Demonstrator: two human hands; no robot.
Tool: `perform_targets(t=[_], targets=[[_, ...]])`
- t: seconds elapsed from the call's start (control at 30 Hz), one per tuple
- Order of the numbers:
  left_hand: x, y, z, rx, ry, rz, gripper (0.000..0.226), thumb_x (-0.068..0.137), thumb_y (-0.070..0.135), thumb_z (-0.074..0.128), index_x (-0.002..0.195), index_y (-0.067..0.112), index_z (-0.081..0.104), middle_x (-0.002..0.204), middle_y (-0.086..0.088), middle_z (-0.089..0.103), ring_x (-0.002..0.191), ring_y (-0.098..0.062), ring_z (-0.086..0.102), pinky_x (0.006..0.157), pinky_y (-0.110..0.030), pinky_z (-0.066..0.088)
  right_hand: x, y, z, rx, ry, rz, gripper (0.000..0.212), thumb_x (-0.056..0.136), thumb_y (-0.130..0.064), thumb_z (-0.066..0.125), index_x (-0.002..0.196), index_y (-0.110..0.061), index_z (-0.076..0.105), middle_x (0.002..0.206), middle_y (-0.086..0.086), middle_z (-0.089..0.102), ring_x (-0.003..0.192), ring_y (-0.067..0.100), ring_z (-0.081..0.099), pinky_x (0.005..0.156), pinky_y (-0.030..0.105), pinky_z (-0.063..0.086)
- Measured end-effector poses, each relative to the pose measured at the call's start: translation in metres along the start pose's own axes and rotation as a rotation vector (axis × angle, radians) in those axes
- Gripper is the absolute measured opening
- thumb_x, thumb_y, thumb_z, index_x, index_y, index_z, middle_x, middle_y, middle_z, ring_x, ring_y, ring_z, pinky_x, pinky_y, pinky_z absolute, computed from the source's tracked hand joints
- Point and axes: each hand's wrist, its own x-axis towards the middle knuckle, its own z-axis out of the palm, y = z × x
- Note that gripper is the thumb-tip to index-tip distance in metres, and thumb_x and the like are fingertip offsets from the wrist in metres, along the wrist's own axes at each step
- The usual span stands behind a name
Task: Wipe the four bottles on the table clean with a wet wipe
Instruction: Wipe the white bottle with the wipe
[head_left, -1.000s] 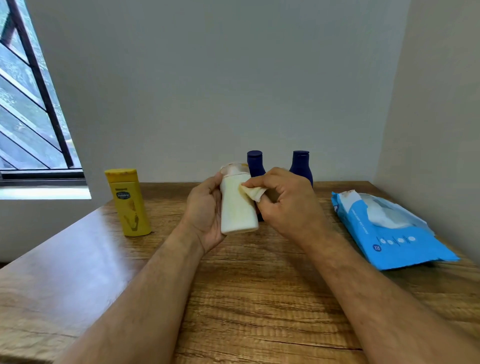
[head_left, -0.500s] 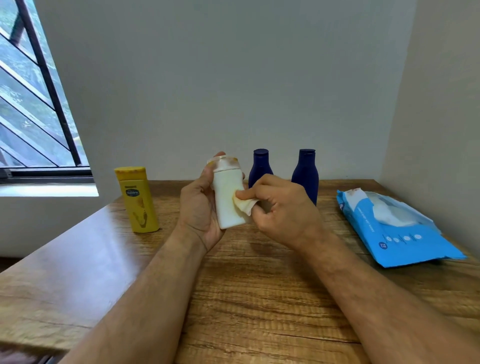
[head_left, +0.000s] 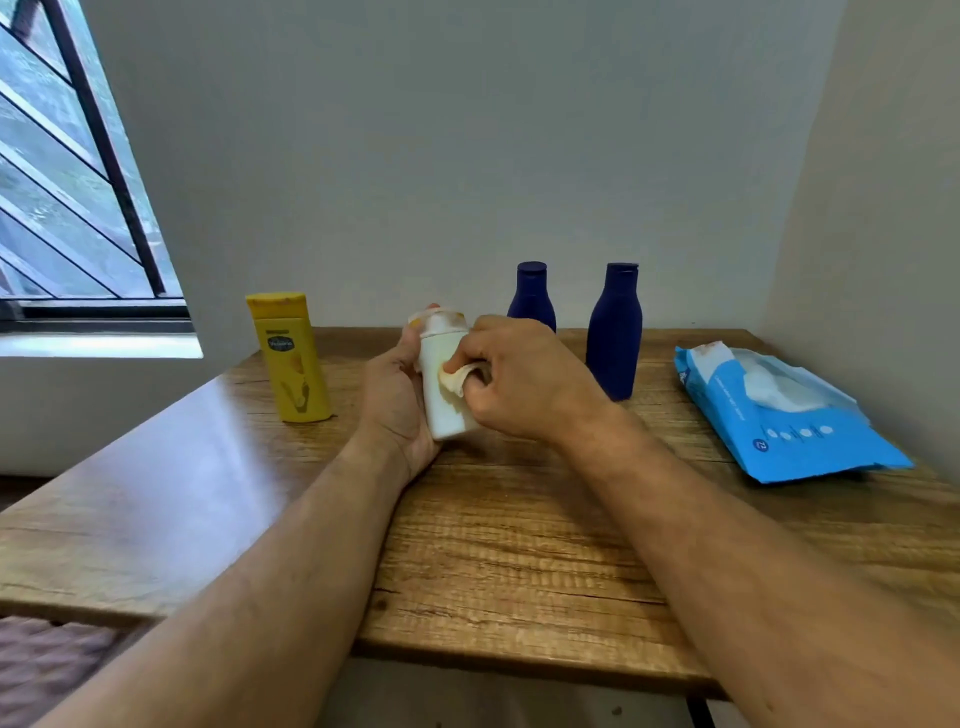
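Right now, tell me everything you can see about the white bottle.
The white bottle is a small, smooth, plastic-looking cylinder with a cap that carries orange-brown smudges. It is held roughly upright, its base just above the table. The left hand grips it from the left; the right hand presses a crumpled, stained wipe against its side.

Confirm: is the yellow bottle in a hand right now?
No, the yellow bottle stands untouched on the table; the left hand holds the white bottle.

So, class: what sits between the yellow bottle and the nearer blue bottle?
In the head view, the white bottle, gripped by the left hand and wiped by the right hand.
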Motion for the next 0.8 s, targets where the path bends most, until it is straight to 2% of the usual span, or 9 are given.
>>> perform_targets(t=[0.17,0.3,0.4,0.53,0.6,0.67,0.8], targets=[[0.001,-0.004,-0.004,-0.027,0.011,-0.005,0.043,0.104,0.04,0.042,0.136,0.02,0.063,0.107,-0.016,0.07,0.087,-0.029,0.07,0.083,-0.049,0.057,-0.014,0.001,0.012,0.035,-0.005,0.051,0.026,0.089,-0.02,0.058,0.112,-0.017,0.072,0.106,-0.004,0.063,0.091,0.01,0.058,0.083,0.025,0.051],[-0.003,-0.001,-0.005,-0.072,-0.019,0.021,0.052,0.091,0.038,0.054,0.138,0.017,0.061,0.107,-0.015,0.064,0.086,-0.029,0.062,0.085,-0.047,0.051,-0.027,0.006,0.003,0.046,-0.078,0.011,0.024,0.087,-0.021,0.063,0.108,-0.018,0.073,0.1,-0.007,0.063,0.088,0.007,0.058,0.079,0.027,0.053],[-0.007,0.004,-0.006,-0.093,-0.084,0.041,0.048,0.093,0.037,0.052,0.136,0.019,0.061,0.105,-0.015,0.065,0.084,-0.029,0.063,0.084,-0.046,0.052,-0.025,0.003,0.004,0.086,0.008,0.017,0.025,0.089,-0.02,0.065,0.113,-0.019,0.072,0.105,-0.008,0.062,0.093,0.007,0.058,0.084,0.024,0.053],[-0.017,0.002,-0.001,-0.015,-0.176,-0.029,0.051,0.091,0.037,0.052,0.137,0.02,0.062,0.124,-0.018,0.067,0.105,-0.033,0.067,0.097,-0.057,0.051,-0.02,0.002,0.006,0.174,0.215,0.077,0.027,0.093,-0.02,0.063,0.12,-0.018,0.069,0.108,-0.006,0.06,0.095,0.01,0.058,0.085,0.027,0.054],[-0.019,0.002,0.004,0.017,-0.166,-0.055,0.052,0.092,0.037,0.051,0.139,0.02,0.061,0.131,-0.019,0.066,0.111,-0.035,0.065,0.102,-0.06,0.047,-0.019,0.004,0.005,0.176,0.233,0.088,0.028,0.093,-0.02,0.064,0.12,-0.018,0.069,0.105,-0.005,0.06,0.093,0.01,0.058,0.083,0.026,0.054],[-0.017,0.002,0.006,0.012,-0.124,-0.048,0.046,0.099,0.036,0.046,0.139,0.02,0.061,0.128,-0.019,0.067,0.109,-0.035,0.065,0.102,-0.06,0.047,-0.02,0.007,0.004,0.176,0.163,0.076,0.027,0.091,-0.02,0.066,0.118,-0.017,0.071,0.102,-0.007,0.06,0.09,0.008,0.057,0.079,0.021,0.051],[-0.005,0.005,0.001,-0.055,0.014,-0.002,0.043,0.099,0.04,0.048,0.13,0.015,0.066,0.103,-0.017,0.066,0.085,-0.029,0.064,0.094,-0.049,0.05,-0.022,0.002,0.003,0.149,-0.118,0.037,0.027,0.088,-0.02,0.067,0.115,-0.019,0.073,0.104,-0.011,0.061,0.087,0.002,0.054,0.071,0.009,0.039]])
